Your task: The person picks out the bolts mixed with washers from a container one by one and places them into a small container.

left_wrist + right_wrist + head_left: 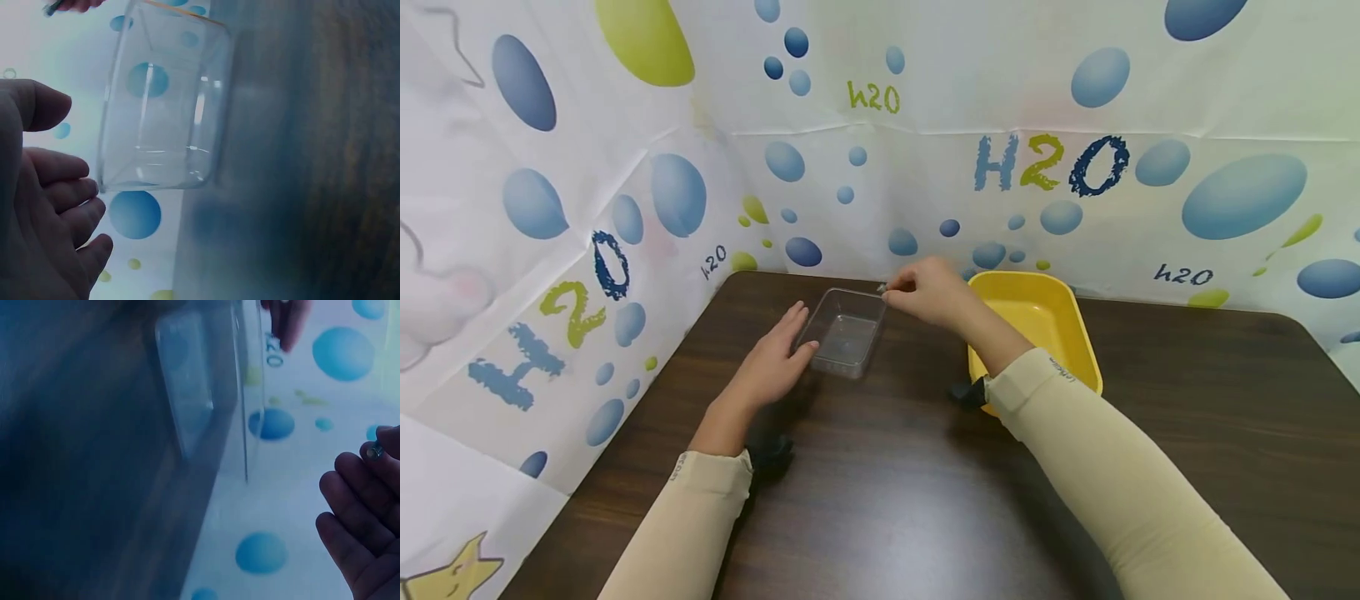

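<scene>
A clear rectangular plastic container [842, 337] stands toward the back left of the table. Between thumb and forefinger, my right hand [936, 292] pinches a small silvery metal piece [374, 452] with a round end, near the container's back right corner. The other fingers of that hand are partly extended in the right wrist view. My left hand [771, 367] is at the container's left side, fingers relaxed and thumb near the rim; it holds nothing. Seen in the left wrist view, the metal piece [53, 7] sticks out from the right fingertips as a short dark rod.
A yellow plastic tray [1048, 325] stands right of the container, partly hidden under my right forearm. The dark wooden table [865, 500] meets a white sheet [925, 167] with blue and green drops at the back and left.
</scene>
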The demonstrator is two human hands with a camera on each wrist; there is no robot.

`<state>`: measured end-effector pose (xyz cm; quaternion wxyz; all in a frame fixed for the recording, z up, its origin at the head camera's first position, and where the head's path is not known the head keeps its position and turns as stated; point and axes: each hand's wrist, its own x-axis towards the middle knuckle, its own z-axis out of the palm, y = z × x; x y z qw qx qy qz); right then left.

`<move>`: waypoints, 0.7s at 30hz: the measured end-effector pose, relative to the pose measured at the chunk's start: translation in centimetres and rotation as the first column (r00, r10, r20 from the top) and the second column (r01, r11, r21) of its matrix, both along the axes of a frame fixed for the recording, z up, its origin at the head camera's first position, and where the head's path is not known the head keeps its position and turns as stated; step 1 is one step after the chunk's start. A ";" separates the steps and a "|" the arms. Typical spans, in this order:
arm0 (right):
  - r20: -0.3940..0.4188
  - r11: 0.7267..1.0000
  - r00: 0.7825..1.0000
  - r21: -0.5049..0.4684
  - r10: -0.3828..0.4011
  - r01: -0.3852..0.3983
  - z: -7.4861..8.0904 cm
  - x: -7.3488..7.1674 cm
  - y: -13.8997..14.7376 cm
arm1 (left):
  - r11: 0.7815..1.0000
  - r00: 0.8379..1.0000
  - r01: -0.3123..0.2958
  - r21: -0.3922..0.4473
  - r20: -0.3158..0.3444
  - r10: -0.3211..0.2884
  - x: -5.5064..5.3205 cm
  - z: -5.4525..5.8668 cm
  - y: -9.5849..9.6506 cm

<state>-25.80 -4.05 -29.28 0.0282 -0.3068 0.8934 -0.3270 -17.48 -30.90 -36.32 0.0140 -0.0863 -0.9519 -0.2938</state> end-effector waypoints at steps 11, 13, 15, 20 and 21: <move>0.053 1.000 0.999 -0.026 0.006 -0.005 -3.8 0.8 -4.5 | 0.999 0.997 0.045 0.027 0.068 -0.047 -0.4 -1.0 0.4; 0.049 1.000 0.999 -0.024 0.013 -0.012 -4.5 1.0 -5.0 | 0.999 0.995 0.043 0.027 0.088 -0.045 -0.4 -1.0 0.4; 0.026 0.999 0.999 -0.012 0.031 -0.030 -5.2 1.3 -5.4 | 0.999 0.994 0.035 0.027 0.100 -0.038 -0.3 -1.0 0.4; -0.071 0.994 0.992 0.034 0.104 -0.102 -6.2 1.9 -6.7 | 1.000 0.995 0.021 -0.004 0.102 -0.021 -0.3 -0.7 0.3; -0.081 0.993 0.990 0.041 0.115 -0.112 -6.3 2.0 -6.9 | 1.000 0.995 0.021 -0.011 0.099 -0.019 -0.3 -0.6 0.3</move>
